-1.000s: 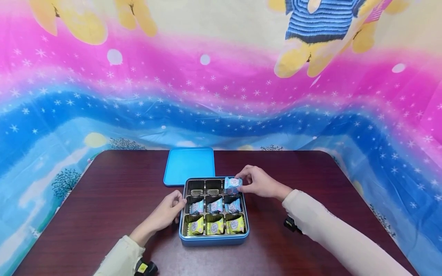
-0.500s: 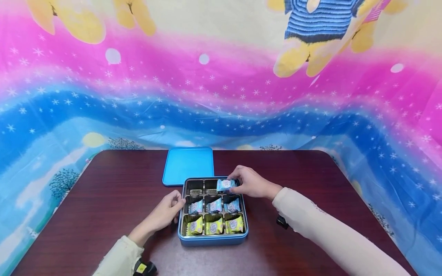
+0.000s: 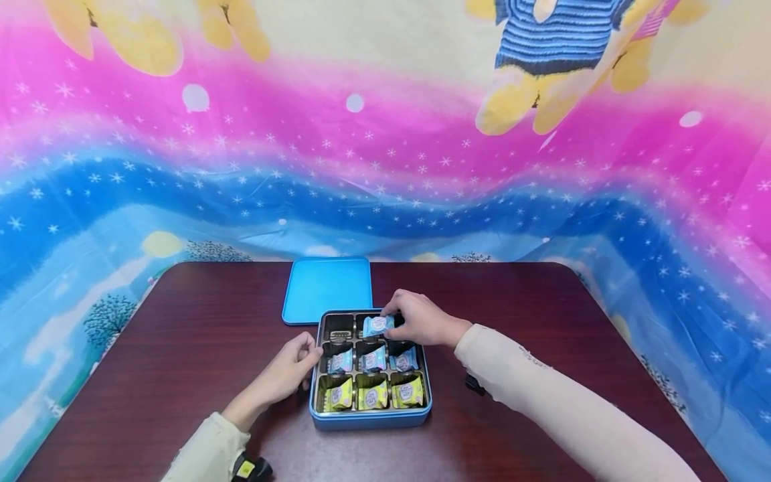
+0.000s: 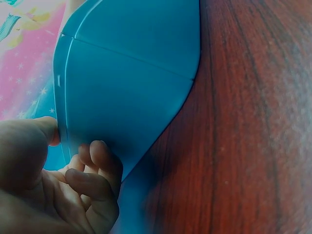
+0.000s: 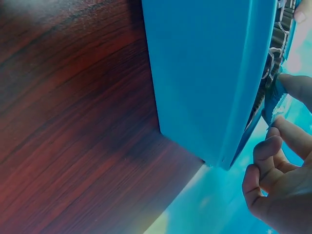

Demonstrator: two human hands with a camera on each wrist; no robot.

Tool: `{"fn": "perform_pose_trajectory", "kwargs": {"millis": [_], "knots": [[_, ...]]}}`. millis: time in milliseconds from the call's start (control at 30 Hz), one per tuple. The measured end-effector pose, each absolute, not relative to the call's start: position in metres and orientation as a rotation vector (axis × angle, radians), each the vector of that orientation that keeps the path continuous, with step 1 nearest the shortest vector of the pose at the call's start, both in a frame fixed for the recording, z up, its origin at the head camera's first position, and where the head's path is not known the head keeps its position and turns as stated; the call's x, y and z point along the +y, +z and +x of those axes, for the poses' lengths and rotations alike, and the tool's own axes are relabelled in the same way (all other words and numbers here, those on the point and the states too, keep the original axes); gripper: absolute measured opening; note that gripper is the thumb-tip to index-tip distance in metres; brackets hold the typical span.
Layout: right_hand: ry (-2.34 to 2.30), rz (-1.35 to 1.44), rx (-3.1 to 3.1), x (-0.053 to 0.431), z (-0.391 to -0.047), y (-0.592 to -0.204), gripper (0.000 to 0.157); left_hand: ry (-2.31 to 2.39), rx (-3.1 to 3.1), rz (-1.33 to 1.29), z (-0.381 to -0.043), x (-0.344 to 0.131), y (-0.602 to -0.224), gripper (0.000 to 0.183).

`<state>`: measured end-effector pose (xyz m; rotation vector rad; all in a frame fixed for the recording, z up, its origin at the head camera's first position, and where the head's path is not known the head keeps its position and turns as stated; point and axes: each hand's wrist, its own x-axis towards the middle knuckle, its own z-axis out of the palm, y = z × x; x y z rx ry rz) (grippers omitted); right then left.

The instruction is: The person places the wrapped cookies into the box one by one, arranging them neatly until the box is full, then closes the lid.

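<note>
A blue tin point(image 3: 371, 420) with a gold divided tray stands on the table. My right hand point(image 3: 423, 321) pinches a blue-wrapped candy point(image 3: 377, 326) over the back middle compartment; the right wrist view shows this candy point(image 5: 275, 99) between thumb and finger at the rim. Blue-wrapped candies point(image 3: 372, 360) fill the middle row, yellow-green ones point(image 3: 373, 396) the front row. Bare tray shows in the back left compartment; my right hand partly covers the back right one. At the tin's left side my left hand point(image 3: 293, 365) holds it, thumb at the rim, fingers curled against the wall point(image 4: 122, 92).
A light blue lid point(image 3: 328, 291) lies behind the tin, slightly left, near the table's far edge. The dark red-brown wooden table point(image 3: 512, 294) extends on both sides. Behind it hangs a colourful printed cloth point(image 3: 385, 167).
My right hand has carried the candy leftward, from the back right compartment to over the back middle one. My left hand keeps its place at the tin's left side.
</note>
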<state>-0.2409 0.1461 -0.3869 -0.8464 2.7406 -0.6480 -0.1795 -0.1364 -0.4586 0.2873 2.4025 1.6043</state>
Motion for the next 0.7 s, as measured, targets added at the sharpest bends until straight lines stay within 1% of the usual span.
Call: {"fn": "perform_pose_trajectory", "kwargs": {"millis": [500,700], "knots": [[-0.440,-0.862,2.796,0.129,-0.242,-0.389,0.037,1.592,2.404,0.277,-0.180,-0.135,-0.457,0.020],[-0.443,-0.877,2.772,0.125,-0.243,-0.389,0.035,1.593,2.403,0.270,-0.180,-0.135,-0.456,0.020]]}}
